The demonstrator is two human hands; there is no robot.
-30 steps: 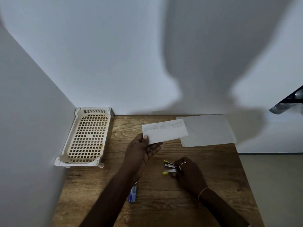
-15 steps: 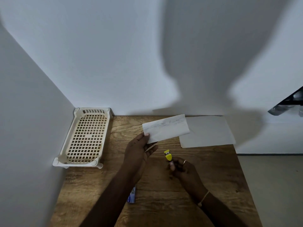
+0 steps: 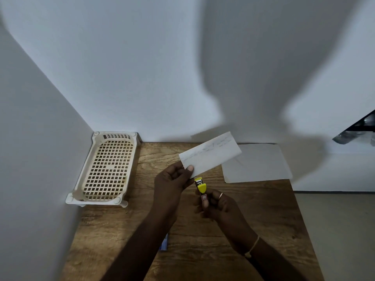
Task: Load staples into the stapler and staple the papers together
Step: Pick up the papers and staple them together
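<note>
Paper sheet lies flat, far back on the counter; the folded slip is raised, pinched at its near corner by the left grip. Stapler, lifted off the counter within the last second, stands nose-up, clenched in the right grip, just beneath the slip's edge; stapling appears imminent.
</note>
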